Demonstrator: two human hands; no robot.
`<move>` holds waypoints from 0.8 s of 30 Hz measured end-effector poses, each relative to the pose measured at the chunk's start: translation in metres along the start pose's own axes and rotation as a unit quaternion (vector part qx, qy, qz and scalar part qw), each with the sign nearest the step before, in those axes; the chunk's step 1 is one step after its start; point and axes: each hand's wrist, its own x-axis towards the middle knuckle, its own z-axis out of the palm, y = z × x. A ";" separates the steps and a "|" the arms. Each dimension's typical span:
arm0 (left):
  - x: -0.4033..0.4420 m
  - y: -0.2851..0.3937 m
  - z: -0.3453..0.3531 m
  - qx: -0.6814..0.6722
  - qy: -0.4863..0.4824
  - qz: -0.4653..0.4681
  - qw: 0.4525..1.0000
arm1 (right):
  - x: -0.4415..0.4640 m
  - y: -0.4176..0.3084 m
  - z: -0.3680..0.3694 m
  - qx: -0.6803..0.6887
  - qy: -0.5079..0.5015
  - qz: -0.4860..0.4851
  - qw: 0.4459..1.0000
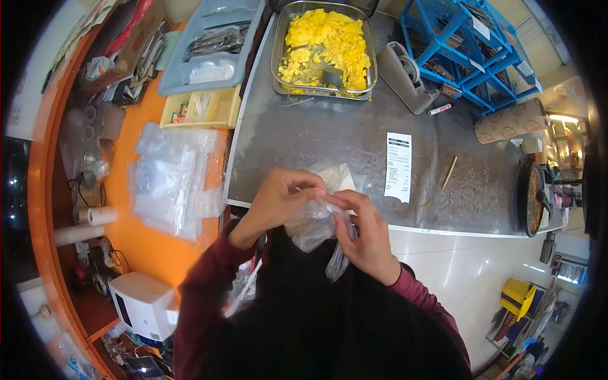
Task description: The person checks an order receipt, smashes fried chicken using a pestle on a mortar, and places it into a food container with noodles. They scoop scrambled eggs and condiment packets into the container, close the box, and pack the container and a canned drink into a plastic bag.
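Note:
Both hands meet over the near edge of the grey metal counter, in front of the body. My left hand pinches the top of a crumpled clear plastic bag. From the other side my right hand holds the same bag, its fingertips almost touching the left ones. Part of the bag hangs down below the right fingers. Behind the fingers a pale paper-like piece lies at the counter's edge, partly hidden. A printed receipt lies flat to the right of the hands.
A tray of yellow food stands at the counter's back, beside a grey holder and blue racks. A marker and a thin stick lie rightward. Clear bags cover part of the orange surface at left.

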 end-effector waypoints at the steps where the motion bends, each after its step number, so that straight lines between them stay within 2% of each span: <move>1: 0.004 -0.007 0.000 -0.002 0.017 0.010 1.000 | 0.006 -0.002 -0.004 -0.022 -0.019 -0.019 0.999; 4: 0.009 -0.013 0.003 -0.055 0.057 0.013 0.997 | 0.016 0.003 -0.008 -0.121 -0.095 -0.078 0.985; 5: 0.008 -0.014 0.005 -0.082 0.070 0.008 0.994 | 0.016 0.005 -0.008 -0.096 -0.075 -0.071 0.990; 8: 0.005 -0.011 0.004 -0.050 0.107 0.039 0.992 | 0.018 0.007 -0.002 -0.028 -0.034 -0.029 0.999; 10: 0.001 -0.011 0.009 0.019 0.125 0.074 0.989 | 0.016 0.001 -0.003 0.006 -0.038 0.030 0.999; 11: 0.000 -0.011 0.010 0.054 0.134 0.090 0.985 | 0.015 0.002 -0.003 -0.004 -0.042 0.022 0.999; 17: 0.005 -0.020 0.006 -0.052 0.169 0.046 0.983 | 0.001 0.008 0.002 -0.048 -0.070 -0.015 0.996; 20: 0.009 0.006 -0.006 -0.084 0.184 0.057 0.978 | -0.009 0.014 0.007 -0.058 -0.081 -0.037 0.994; 21: 0.006 0.010 -0.009 -0.101 0.149 0.058 0.982 | -0.006 0.016 0.005 -0.051 -0.070 -0.033 0.996; 24: -0.011 0.030 -0.006 0.090 0.140 0.168 0.972 | 0.004 0.024 0.004 -0.006 0.002 -0.044 0.999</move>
